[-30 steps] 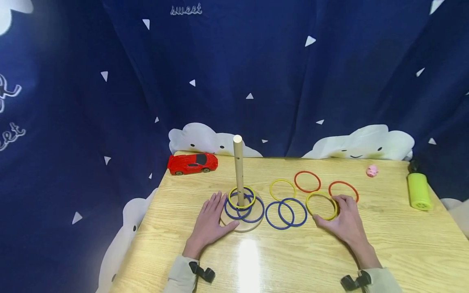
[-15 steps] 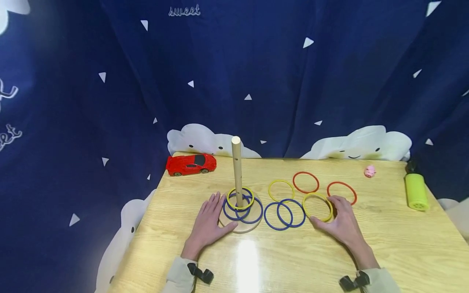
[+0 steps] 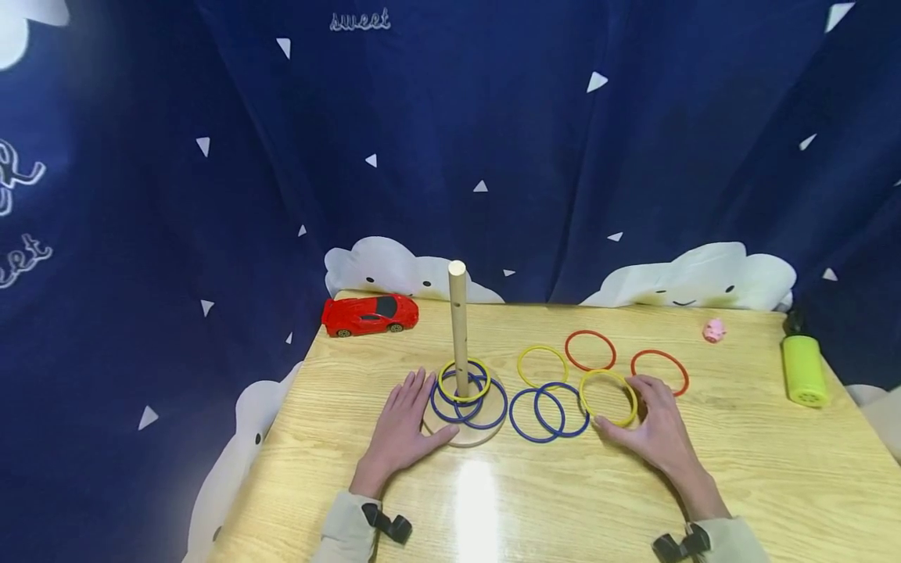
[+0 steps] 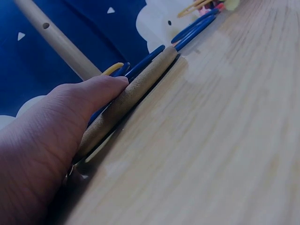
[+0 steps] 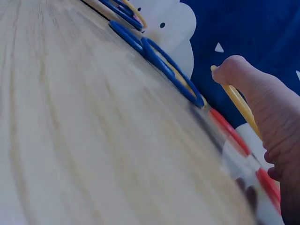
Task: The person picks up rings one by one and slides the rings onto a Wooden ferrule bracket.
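My right hand (image 3: pixel 658 426) holds a yellow ring (image 3: pixel 586 400) by its right and near edges, between thumb and fingers. In the right wrist view this ring (image 5: pixel 241 105) is raised over the tabletop. My left hand (image 3: pixel 401 430) lies at the left side of a wooden peg stand, fingers straight and thumb spread along the front of its round base (image 3: pixel 468 438). The left wrist view has the thumb (image 4: pixel 101 91) against the base's edge. Around the upright peg (image 3: pixel 459 328) lie a yellow ring (image 3: pixel 487 389) and several blue rings (image 3: pixel 505 403).
Two overlapping blue rings (image 3: pixel 512 422) and a yellow ring (image 3: pixel 521 369) lie between stand and right hand. Two red rings (image 3: pixel 567 349) are behind. A red toy car (image 3: pixel 369 315) stands back left; a pink pig figure (image 3: pixel 714 330) and yellow-green bottle (image 3: pixel 805 371) are at right.
My right hand and its yellow ring have shifted slightly left, toward the blue rings. The right-hand red ring is less covered by the fingers. The left hand keeps its place.
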Available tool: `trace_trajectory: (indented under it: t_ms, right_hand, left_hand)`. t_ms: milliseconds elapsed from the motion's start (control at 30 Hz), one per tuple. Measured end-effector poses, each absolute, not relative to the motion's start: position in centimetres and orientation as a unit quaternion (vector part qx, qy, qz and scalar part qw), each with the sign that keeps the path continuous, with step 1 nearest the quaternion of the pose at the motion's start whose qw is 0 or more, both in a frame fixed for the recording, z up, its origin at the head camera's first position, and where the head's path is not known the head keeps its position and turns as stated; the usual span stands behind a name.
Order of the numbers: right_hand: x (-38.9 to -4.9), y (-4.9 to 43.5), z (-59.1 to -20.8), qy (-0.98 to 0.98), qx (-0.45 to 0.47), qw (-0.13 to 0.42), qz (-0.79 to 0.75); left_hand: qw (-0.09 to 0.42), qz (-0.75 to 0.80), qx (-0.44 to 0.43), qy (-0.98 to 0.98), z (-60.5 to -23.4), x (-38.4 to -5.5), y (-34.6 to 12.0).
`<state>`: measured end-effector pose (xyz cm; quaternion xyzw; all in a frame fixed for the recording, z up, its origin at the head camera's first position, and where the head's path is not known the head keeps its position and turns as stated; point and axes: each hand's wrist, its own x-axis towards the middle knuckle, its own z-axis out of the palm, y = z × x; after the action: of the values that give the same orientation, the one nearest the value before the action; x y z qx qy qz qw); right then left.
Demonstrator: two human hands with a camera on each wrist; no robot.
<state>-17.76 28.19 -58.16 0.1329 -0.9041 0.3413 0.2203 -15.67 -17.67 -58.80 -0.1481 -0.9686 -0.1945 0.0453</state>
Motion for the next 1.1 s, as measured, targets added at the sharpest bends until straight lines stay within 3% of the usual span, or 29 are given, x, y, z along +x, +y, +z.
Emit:
trace_trajectory:
  t_ms: [333,1100]
  right_hand:
    - [-18.3,26.9,-53.7,-0.895,0.189,0.237,0.326]
    - [-21.3,21.2,-36.7,-0.824,0.345,0.271,0.359]
  left_hand:
    - [0.044,-0.202,-0.145,-0.968,-58.8,-15.5,-17.6]
    - [0.053,-0.195,-0.149,-0.968,-58.8,-15.4,-17.7]
